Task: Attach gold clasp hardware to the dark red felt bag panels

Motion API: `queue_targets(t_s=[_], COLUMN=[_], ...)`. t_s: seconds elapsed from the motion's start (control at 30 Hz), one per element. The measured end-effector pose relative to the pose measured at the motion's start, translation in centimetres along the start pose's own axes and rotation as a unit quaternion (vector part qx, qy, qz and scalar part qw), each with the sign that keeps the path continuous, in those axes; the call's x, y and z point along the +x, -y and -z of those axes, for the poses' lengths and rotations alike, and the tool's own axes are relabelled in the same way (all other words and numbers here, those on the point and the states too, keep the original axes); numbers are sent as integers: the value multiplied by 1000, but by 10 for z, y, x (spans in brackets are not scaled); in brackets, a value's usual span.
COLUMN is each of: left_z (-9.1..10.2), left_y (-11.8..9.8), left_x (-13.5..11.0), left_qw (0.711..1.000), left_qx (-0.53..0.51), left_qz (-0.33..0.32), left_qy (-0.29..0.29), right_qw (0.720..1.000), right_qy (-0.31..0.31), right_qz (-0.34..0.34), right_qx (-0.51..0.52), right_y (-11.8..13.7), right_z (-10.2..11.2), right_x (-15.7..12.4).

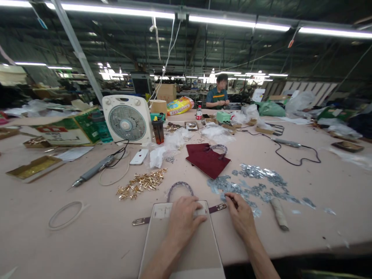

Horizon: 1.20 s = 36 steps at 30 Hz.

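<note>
A beige bag panel [192,248] with a dark edge lies at the table's front, directly before me. From its top rises a wrapped, arched handle [180,185], and dark straps with metal ends stick out at the left [141,221] and right [217,208]. My left hand [184,217] rests on the panel's upper part, thumb apart from the fingers. Just right of the right strap, my right hand [240,213] has thumb and forefinger pinched together at the edge of a spread of small silvery metal pieces [229,186]; what is between the fingertips is too small to name.
Gold-coloured hardware [142,183] lies left of the handle. Beyond are maroon bag pieces [207,159], a white phone [138,156], a box fan [126,120] and a corded grey tool [94,170]. Another corded tool [286,143] lies right. A co-worker [217,95] is across the table.
</note>
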<state>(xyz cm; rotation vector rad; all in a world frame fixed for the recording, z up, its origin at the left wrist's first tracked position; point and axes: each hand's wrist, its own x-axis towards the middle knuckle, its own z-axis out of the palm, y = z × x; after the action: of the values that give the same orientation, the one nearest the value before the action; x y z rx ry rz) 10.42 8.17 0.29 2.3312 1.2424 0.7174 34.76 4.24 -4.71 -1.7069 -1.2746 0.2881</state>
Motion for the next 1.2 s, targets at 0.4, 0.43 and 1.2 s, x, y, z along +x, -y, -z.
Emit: queue_targets(t_s=[0.4, 0.43, 1.2], left_z=[-8, -10, -15], left_y=[0, 2, 6], left_x=[3, 4, 18], left_qw=[996, 995, 990], left_qx=[33, 33, 10], left_qz=[-86, -95, -143], left_qy=[-17, -17, 14], right_qw=[998, 997, 994], right_qy=[-45, -54, 88], right_qz=[4, 8, 68], right_qx=[48, 60, -14], right_y=[7, 10, 47], right_z=[2, 3, -20], right_x=[1, 0, -15])
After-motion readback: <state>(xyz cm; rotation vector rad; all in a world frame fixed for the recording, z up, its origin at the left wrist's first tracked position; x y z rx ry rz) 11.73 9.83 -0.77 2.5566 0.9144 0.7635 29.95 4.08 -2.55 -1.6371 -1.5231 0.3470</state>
